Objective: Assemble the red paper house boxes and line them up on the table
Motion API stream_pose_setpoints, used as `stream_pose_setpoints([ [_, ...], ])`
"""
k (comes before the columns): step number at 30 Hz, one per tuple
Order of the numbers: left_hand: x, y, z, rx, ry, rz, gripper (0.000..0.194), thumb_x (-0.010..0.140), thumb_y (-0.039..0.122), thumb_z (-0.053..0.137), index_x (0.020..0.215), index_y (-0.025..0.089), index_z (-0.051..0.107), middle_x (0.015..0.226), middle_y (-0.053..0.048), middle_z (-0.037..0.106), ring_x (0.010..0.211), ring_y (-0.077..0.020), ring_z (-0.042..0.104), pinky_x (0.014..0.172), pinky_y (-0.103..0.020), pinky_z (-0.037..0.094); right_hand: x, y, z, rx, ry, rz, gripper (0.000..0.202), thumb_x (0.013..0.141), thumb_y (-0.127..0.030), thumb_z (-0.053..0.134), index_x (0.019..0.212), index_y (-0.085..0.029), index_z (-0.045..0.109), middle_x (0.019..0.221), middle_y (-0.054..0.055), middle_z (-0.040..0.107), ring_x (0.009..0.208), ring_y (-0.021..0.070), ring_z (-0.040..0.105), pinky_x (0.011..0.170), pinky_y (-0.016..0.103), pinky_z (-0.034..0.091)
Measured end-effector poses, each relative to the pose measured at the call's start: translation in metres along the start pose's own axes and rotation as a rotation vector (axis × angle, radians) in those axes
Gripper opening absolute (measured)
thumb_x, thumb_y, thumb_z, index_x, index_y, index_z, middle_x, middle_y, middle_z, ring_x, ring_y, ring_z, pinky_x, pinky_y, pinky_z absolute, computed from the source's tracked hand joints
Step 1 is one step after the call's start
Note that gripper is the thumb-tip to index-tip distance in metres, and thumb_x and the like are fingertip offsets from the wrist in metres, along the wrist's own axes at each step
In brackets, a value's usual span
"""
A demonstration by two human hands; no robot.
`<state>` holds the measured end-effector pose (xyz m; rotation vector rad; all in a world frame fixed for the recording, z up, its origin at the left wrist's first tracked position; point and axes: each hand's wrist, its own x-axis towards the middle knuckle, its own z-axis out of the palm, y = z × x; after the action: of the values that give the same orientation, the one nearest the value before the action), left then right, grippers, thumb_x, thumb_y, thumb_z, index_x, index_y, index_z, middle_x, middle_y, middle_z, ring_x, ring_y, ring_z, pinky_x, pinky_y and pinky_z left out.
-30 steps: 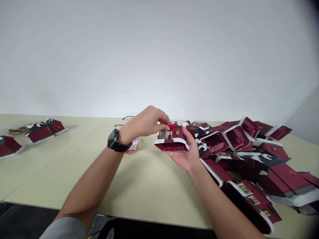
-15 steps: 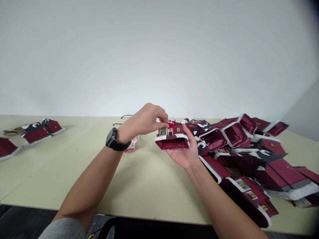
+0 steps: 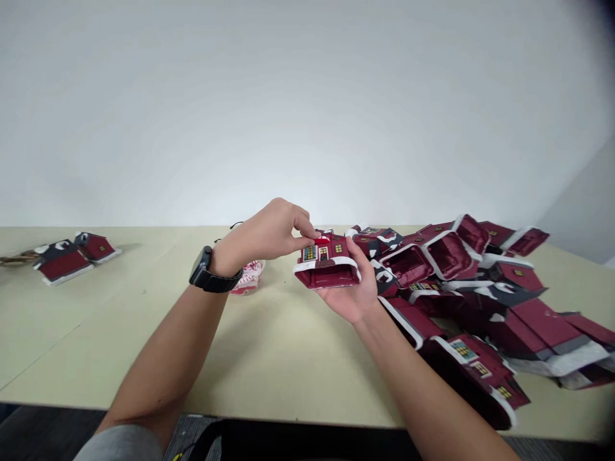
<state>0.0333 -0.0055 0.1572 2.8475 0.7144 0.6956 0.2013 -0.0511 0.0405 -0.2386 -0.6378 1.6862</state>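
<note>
Beneath the held house [image 3: 327,261] you have the pale table [image 3: 269,358], and to the right of the house a heaped pile of houses [image 3: 533,330], red with white rims. Well off to its left sits a pair of houses [image 3: 65,264]. Your right hand [image 3: 353,301] is under the held house, palm up and half open, thumb hooked over its right edge, so the house lies tipped back above the table, hollow base towards you. Your left hand [image 3: 276,227] comes over its left side, thumb and fingertips pinched almost together on a small red piece [image 3: 321,241] at the house's front. The step in hand looks like fitting or adjusting that piece; the next move seems to call for steady support from below and light, exact finger pressure above.
</note>
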Motion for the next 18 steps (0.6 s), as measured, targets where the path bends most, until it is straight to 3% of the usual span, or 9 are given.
stream_pose_setpoints([
  [5, 0.001, -0.003, 0.001, -0.047, 0.021, 0.002, 0.018, 0.087, 0.015, 0.069, 0.089, 0.023, 0.084, 0.085, -0.001, 0.078, 0.071, -0.0118, 0.066, 0.067, -0.025, 0.046, -0.001, 0.0, -0.001, 0.043, 0.012, 0.001, 0.032, 0.097, -0.05, 0.058, 0.111, -0.023, 0.07, 0.112, 0.003, 0.077, 0.105, 0.0219, 0.072, 0.096, 0.04, 0.061],
  [11, 0.007, -0.019, 0.011, -0.361, 0.076, -0.043, 0.011, 0.083, 0.018, 0.074, 0.089, 0.02, 0.084, 0.085, -0.004, 0.079, 0.077, -0.0149, 0.07, 0.072, -0.027, 0.054, -0.001, -0.001, 0.001, 0.043, 0.02, -0.012, 0.036, 0.096, -0.055, 0.059, 0.111, -0.025, 0.069, 0.114, 0.002, 0.076, 0.109, 0.0214, 0.07, 0.092, 0.038, 0.062],
  [18, 0.011, -0.018, 0.021, -0.355, 0.145, -0.038, 0.008, 0.084, 0.017, 0.072, 0.081, 0.018, 0.08, 0.083, -0.004, 0.077, 0.078, -0.0142, 0.066, 0.072, -0.027, 0.05, -0.001, -0.002, 0.005, 0.036, 0.026, -0.126, 0.031, 0.098, -0.052, 0.057, 0.109, -0.026, 0.071, 0.11, 0.001, 0.074, 0.099, 0.0196, 0.069, 0.094, 0.04, 0.06],
])
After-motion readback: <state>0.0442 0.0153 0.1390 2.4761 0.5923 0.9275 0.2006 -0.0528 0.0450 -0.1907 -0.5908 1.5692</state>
